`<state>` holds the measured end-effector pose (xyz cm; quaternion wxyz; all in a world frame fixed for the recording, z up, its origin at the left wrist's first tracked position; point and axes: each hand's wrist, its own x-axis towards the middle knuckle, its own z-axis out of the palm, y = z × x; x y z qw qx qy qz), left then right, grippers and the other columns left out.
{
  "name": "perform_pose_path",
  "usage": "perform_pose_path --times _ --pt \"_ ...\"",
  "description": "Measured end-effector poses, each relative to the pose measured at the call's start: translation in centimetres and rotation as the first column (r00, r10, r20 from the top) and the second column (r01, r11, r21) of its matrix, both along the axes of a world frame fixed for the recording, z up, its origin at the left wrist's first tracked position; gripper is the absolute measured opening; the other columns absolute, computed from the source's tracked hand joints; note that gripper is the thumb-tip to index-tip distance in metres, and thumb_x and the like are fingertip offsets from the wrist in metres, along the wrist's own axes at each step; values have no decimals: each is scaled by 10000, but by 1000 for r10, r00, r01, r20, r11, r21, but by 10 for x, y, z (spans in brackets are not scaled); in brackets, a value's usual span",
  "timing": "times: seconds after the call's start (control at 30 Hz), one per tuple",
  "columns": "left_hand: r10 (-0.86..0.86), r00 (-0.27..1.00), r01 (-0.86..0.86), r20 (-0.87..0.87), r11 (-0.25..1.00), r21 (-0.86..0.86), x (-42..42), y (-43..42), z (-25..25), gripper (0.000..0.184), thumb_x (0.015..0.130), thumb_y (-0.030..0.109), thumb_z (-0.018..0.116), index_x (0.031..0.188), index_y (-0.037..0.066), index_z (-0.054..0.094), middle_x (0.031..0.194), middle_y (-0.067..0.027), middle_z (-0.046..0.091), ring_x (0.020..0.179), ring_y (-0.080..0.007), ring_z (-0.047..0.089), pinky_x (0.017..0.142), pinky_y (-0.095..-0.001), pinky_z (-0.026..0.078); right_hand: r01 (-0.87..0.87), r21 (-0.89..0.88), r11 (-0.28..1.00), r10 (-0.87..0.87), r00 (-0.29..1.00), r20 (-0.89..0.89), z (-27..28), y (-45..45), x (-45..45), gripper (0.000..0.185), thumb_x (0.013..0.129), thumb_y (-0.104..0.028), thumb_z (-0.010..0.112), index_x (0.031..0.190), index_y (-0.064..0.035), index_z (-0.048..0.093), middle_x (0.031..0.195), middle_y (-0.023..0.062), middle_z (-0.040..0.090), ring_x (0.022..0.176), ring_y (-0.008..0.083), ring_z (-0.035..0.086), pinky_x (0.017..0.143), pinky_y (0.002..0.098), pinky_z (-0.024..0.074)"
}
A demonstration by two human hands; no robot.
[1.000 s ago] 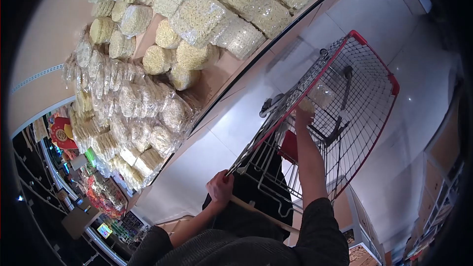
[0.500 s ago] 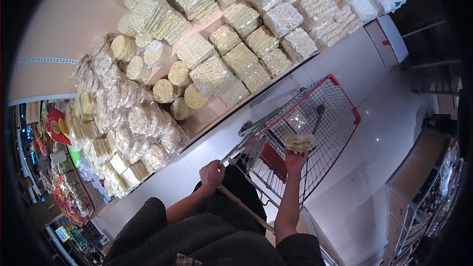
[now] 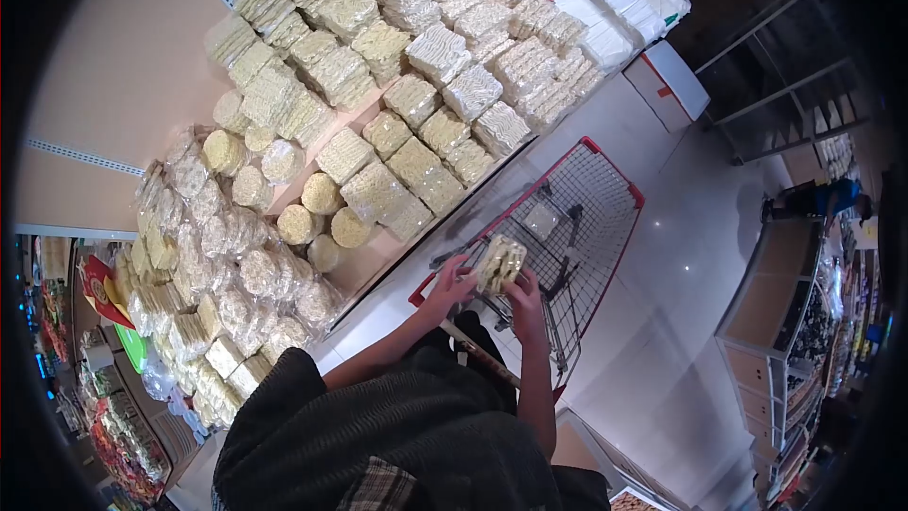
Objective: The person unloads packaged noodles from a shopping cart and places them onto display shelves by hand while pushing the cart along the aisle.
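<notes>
A clear-wrapped pack of dried noodles (image 3: 499, 265) is tilted up in front of me, above the near end of the shopping cart. My right hand (image 3: 525, 301) grips its lower right side, with the fingers partly behind it. At its left edge is my left hand (image 3: 452, 286), fingers curled against the wrapping. The wire cart (image 3: 594, 218) has a red rim. Inside its basket lies a small clear-wrapped pack (image 3: 541, 220).
Stacks of wrapped noodle blocks (image 3: 416, 175) and a heap of bagged noodles (image 3: 213, 246) cover the display on the left. White packages (image 3: 605, 14) lie at its far end, beside a carton (image 3: 667, 85). Another person (image 3: 823, 201) stands by the shelving at right.
My right hand has brought the noodle pack back from over the cart basket toward me. My left hand has risen to meet it, and the pack is now turned up.
</notes>
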<state>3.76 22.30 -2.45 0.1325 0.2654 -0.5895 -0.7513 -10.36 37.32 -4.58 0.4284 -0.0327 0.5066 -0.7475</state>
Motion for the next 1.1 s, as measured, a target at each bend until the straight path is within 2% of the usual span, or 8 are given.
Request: perform_pose_path --times 0.1,0.2,0.37,0.47,0.57,0.73,0.93,1.1 --pt "5 998 4 -59 987 161 -29 -1 10 765 903 295 826 1454 11 377 1377 -149 542 1300 -198 537 1037 -352 505 149 338 929 46 862 -505 4 -17 14 877 858 -196 815 1553 -8 314 1432 184 504 1289 297 538 1144 424 395" --pt "76 996 -68 -47 986 151 -48 -7 3 713 865 216 862 1379 7 413 1285 -143 601 1104 -199 669 909 -311 592 242 368 898 151 615 -774 21 -20 5 963 835 -231 857 1576 -13 282 1424 171 491 1286 306 531 1133 417 409" --pt "234 971 -234 49 884 406 -75 -44 1 640 898 247 810 1354 43 410 1222 -179 655 930 -298 754 804 -397 649 185 46 982 -138 854 -503 3 -9 -32 641 920 -118 743 1462 -38 412 1274 114 552 1132 210 581 952 356 513" --pt "403 915 -360 34 773 522 -95 -78 -22 658 911 277 771 1390 63 373 1273 -174 642 1025 -345 728 870 -418 639 76 451 889 302 644 -703 -27 14 -41 542 932 -170 734 1387 -44 467 1171 133 598 1064 258 619 909 374 526" --pt "609 793 -456 -15 611 647 -112 -127 -42 656 899 259 763 1401 82 379 1350 -154 575 1129 -373 677 935 -439 622 -63 470 880 455 388 -801 -63 27 -34 482 952 -259 715 1330 -55 496 1115 169 652 1041 327 664 878 413 535" --pt "858 513 -691 -5 417 590 -143 -191 -35 686 866 234 767 1433 118 398 1441 -125 450 1170 -411 624 973 -458 612 -328 641 694 708 470 -526 -61 22 -53 524 974 -420 670 1340 -90 491 1121 187 706 1048 373 703 851 464 542" --pt "866 500 -742 -18 439 507 -147 -224 -70 769 814 181 816 1448 96 390 1446 -87 458 1143 -431 618 879 -459 652 -334 692 640 749 469 -467 -58 7 -84 515 983 -490 632 1324 -128 499 1048 166 728 986 380 718 835 475 551" --pt "906 410 -823 110 315 473 -147 -226 -87 910 816 215 832 1504 112 246 1479 -139 393 1151 -414 603 881 -452 654 -347 689 636 751 484 -449 -68 0 -96 498 975 -481 639 1301 -132 501 1041 165 726 969 380 718 830 474 546"
